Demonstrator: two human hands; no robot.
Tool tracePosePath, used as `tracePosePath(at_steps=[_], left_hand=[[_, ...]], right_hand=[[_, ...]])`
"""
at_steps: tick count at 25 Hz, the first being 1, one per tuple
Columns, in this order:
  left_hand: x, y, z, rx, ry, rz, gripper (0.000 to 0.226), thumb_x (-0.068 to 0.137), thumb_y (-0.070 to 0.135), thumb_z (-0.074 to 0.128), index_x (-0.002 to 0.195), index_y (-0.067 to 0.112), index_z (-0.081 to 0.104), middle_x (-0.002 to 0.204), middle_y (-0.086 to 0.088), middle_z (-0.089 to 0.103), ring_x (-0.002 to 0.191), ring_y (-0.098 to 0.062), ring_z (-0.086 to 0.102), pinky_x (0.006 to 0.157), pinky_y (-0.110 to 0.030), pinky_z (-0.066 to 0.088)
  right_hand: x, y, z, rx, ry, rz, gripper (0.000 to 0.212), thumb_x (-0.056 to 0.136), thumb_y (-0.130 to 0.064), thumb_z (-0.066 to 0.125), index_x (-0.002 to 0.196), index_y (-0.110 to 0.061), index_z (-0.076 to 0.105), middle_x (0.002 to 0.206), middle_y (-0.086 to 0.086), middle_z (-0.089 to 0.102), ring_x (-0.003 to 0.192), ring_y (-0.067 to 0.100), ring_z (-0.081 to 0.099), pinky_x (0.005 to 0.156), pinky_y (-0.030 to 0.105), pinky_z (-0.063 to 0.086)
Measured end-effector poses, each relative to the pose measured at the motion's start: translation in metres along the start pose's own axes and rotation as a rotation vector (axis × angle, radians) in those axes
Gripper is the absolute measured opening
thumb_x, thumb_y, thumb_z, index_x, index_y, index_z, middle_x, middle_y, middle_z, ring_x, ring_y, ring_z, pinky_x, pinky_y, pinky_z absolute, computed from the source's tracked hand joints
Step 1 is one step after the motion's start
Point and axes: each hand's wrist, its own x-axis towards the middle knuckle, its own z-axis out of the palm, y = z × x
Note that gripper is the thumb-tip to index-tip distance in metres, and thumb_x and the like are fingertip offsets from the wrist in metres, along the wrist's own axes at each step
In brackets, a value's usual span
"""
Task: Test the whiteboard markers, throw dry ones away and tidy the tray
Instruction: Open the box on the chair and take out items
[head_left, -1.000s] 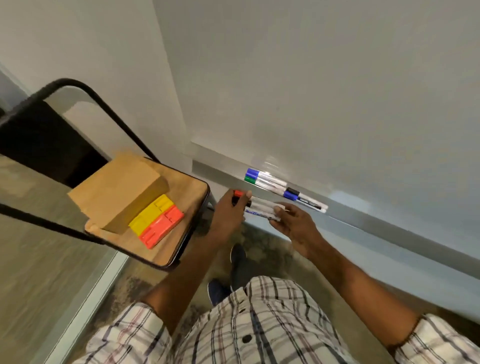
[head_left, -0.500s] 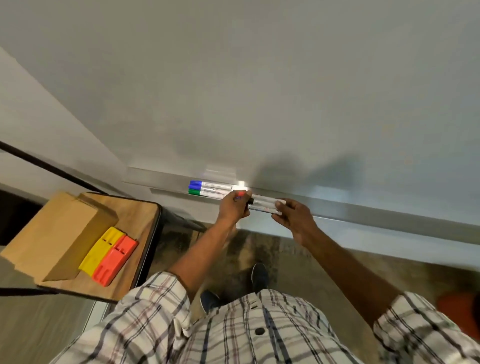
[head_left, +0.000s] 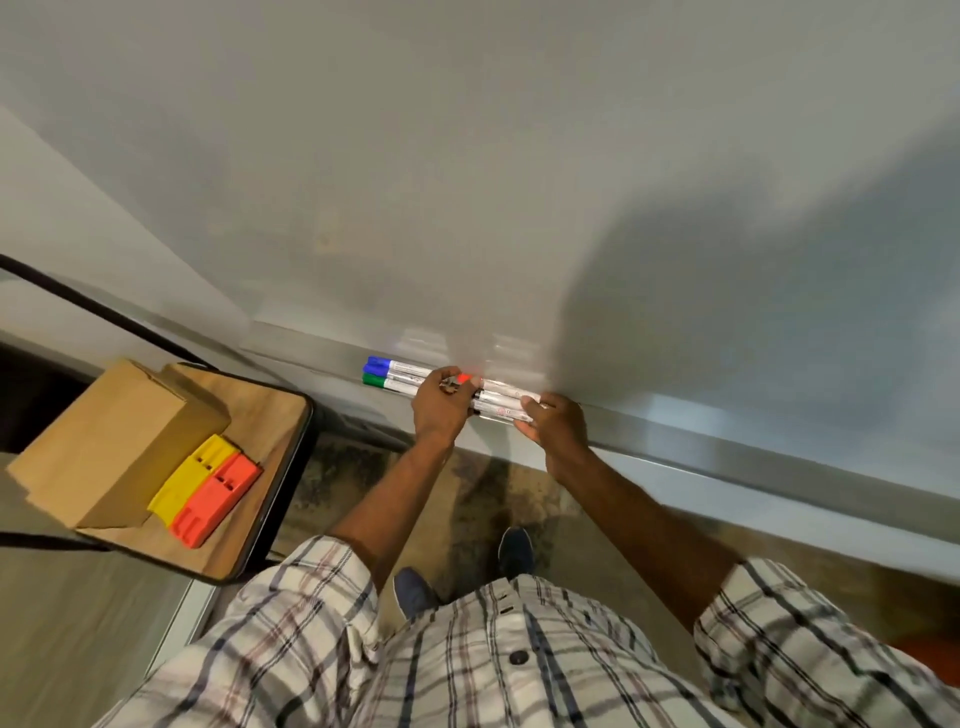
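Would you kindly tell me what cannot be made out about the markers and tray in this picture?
Head view: how many markers are in the held bundle; the left hand and right hand cover its ends.
Head view: their cap colours, apart from one red cap; the left hand hides them.
Head view: barrel print, too small.
Head view: the tray runs off the right edge.

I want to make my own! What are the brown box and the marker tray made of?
Box: looks like cardboard, matte brown with folded edges. Tray: probably metal, a smooth grey strip with a dull sheen.
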Motion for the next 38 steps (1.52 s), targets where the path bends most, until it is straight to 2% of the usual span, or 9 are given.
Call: tracePosePath(at_steps=[3, 8, 11, 13, 16, 20, 24, 30, 38], left_hand=[[-0.009, 0.000, 0.003, 0.082, -0.009, 0.063, 0.024, 0.095, 0.024, 0.073, 0.114, 0.011, 0.071, 0.109, -0.009, 0.074, 0.102, -0.024, 0.070, 0.099, -0.044, 0.058], [-0.045, -0.005, 0.029, 0.221, -0.050, 0.340, 0.025, 0.101, 0.025, 0.065, 0.117, 0.007, 0.067, 0.109, -0.006, 0.068, 0.099, -0.018, 0.063, 0.095, -0.036, 0.055], [-0.055, -0.018, 0.040, 0.458, -0.131, 0.486, 0.029, 0.104, 0.039, 0.057, 0.121, 0.016, 0.064, 0.117, -0.003, 0.064, 0.109, -0.018, 0.057, 0.095, -0.037, 0.053], [-0.056, -0.023, 0.040, 0.652, -0.187, 0.609, 0.033, 0.106, 0.038, 0.052, 0.131, 0.019, 0.060, 0.131, -0.003, 0.062, 0.123, -0.019, 0.054, 0.105, -0.041, 0.049], [-0.053, -0.028, 0.033, 0.979, -0.304, 0.697, 0.051, 0.110, 0.041, 0.036, 0.157, 0.021, 0.037, 0.165, -0.003, 0.035, 0.155, -0.023, 0.026, 0.128, -0.045, 0.023], [-0.043, -0.044, 0.020, 1.375, -0.432, 0.718, 0.063, 0.111, 0.048, 0.015, 0.165, 0.022, -0.005, 0.171, -0.002, -0.016, 0.158, -0.024, -0.018, 0.130, -0.051, 0.001], [-0.039, -0.048, 0.015, 1.436, -0.460, 0.749, 0.066, 0.110, 0.048, 0.013, 0.162, 0.021, -0.017, 0.168, -0.004, -0.028, 0.156, -0.026, -0.025, 0.130, -0.050, -0.004], [-0.037, -0.046, 0.014, 1.436, -0.442, 0.774, 0.069, 0.110, 0.050, 0.014, 0.162, 0.017, -0.017, 0.168, -0.005, -0.027, 0.156, -0.024, -0.023, 0.129, -0.042, -0.012], [-0.036, -0.047, 0.018, 1.383, -0.475, 0.768, 0.068, 0.111, 0.047, 0.016, 0.161, 0.016, -0.018, 0.167, -0.007, -0.030, 0.156, -0.025, -0.025, 0.129, -0.040, -0.011]], right_hand=[[-0.006, 0.001, -0.006, -0.021, -0.023, -0.010, 0.047, 0.090, -0.008, 0.072, 0.132, -0.004, 0.052, 0.122, 0.007, 0.055, 0.108, 0.025, 0.063, 0.087, 0.030, 0.058], [-0.009, -0.004, -0.043, -0.039, 0.019, -0.106, 0.030, 0.089, -0.009, 0.074, 0.116, -0.006, 0.062, 0.110, 0.009, 0.065, 0.096, 0.022, 0.070, 0.086, 0.033, 0.061], [-0.007, -0.006, -0.081, -0.027, 0.003, -0.125, 0.023, 0.088, -0.005, 0.073, 0.110, -0.002, 0.066, 0.103, 0.013, 0.070, 0.092, 0.023, 0.073, 0.084, 0.033, 0.062], [-0.006, -0.007, -0.103, -0.051, 0.017, -0.146, 0.018, 0.089, -0.003, 0.072, 0.106, -0.002, 0.068, 0.096, 0.010, 0.070, 0.092, 0.023, 0.071, 0.079, 0.027, 0.062], [-0.005, -0.006, -0.126, -0.113, 0.055, -0.190, 0.013, 0.089, -0.007, 0.073, 0.101, -0.009, 0.069, 0.095, 0.009, 0.069, 0.092, 0.023, 0.070, 0.080, 0.028, 0.062], [-0.002, -0.005, -0.131, -0.306, 0.161, -0.302, 0.008, 0.090, -0.018, 0.073, 0.096, -0.020, 0.067, 0.094, 0.001, 0.071, 0.084, 0.018, 0.072, 0.080, 0.030, 0.059], [-0.003, -0.003, -0.125, -0.560, 0.251, -0.467, 0.013, 0.091, -0.016, 0.072, 0.102, -0.011, 0.069, 0.098, 0.004, 0.070, 0.088, 0.017, 0.062, 0.066, 0.003, 0.041], [0.001, 0.024, -0.122, -0.778, 0.196, -0.621, 0.026, 0.089, -0.014, 0.073, 0.114, -0.013, 0.066, 0.118, 0.008, 0.062, 0.106, 0.024, 0.059, 0.085, 0.033, 0.056], [-0.001, 0.030, -0.107, -0.870, 0.170, -0.659, 0.030, 0.091, -0.019, 0.072, 0.119, -0.012, 0.063, 0.125, 0.008, 0.059, 0.117, 0.025, 0.053, 0.089, 0.031, 0.053]])
